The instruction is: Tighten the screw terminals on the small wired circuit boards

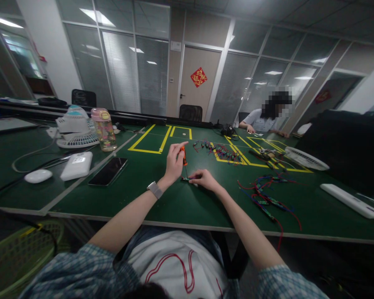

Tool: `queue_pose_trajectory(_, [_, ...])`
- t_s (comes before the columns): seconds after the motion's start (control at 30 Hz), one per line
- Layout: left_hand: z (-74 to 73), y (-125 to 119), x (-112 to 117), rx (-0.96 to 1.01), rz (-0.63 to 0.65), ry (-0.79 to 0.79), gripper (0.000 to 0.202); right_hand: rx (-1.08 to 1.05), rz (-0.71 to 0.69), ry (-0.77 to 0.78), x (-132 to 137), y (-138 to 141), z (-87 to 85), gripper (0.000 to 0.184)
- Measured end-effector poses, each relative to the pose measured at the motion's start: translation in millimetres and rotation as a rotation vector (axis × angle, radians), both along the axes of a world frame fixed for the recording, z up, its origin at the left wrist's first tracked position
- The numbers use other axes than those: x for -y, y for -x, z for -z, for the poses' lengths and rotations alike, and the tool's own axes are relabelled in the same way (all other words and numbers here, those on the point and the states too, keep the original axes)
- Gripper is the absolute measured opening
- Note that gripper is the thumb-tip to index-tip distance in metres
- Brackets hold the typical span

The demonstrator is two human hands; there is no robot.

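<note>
In my left hand [175,160], which wears a grey-banded watch [155,190], an orange-handled screwdriver [183,155] stands nearly upright, its shaft pointing down. The tip meets a small green circuit board [185,179] on the green table. My right hand [204,179] pinches the board's right end with thumb and fingertips. Right of my right hand lie several boards with red and blue wires [268,199]. Beyond my hands a row of similar small wired boards [221,151] stretches across the table.
To the left are a black phone [108,171], a white power bank [77,165], a white mouse [38,176], a bottle [104,131] and a white fan [76,128]. A white strip-shaped device [350,200] lies right. Across the table sits another person [263,118]. Yellow tape [146,150] marks the tabletop.
</note>
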State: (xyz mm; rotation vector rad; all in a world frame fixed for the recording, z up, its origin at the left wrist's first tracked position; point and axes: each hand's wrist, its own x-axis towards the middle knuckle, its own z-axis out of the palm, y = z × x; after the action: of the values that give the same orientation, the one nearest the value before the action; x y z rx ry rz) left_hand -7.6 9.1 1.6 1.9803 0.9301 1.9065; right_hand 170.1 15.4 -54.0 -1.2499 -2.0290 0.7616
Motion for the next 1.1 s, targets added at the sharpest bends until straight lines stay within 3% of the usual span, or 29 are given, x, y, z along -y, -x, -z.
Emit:
queue_pose_trajectory(0.17, [5.5, -2, -7, 0.093, 0.090, 0.065, 0.034, 0.004, 0.002, 0.012, 0, 0, -0.5, 0.024])
queue_pose_trajectory(0.4, [0.2, -2, 0, 0.026, -0.055, -0.001, 0.024, -0.013, 0.008, 0.027, 0, 0, 0.7, 0.024])
queue_pose_trajectory(0.73, [2.8, 1, -4, 0.065, 0.023, 0.060, 0.034, -0.007, -0.004, 0.028, 1, 0, -0.8, 0.025])
queue_pose_trajectory(0.97, [-0.4, 0, -1, 0.024, -0.076, -0.004, 0.020, 0.012, 0.006, 0.008, 2, 0, -2.6, 0.023])
queue_pose_trajectory(1.1, [-0.9, 1, 0, 0.030, -0.033, 0.031, 0.027, 0.014, 0.003, 0.002, 3, 0, -3.0, 0.022])
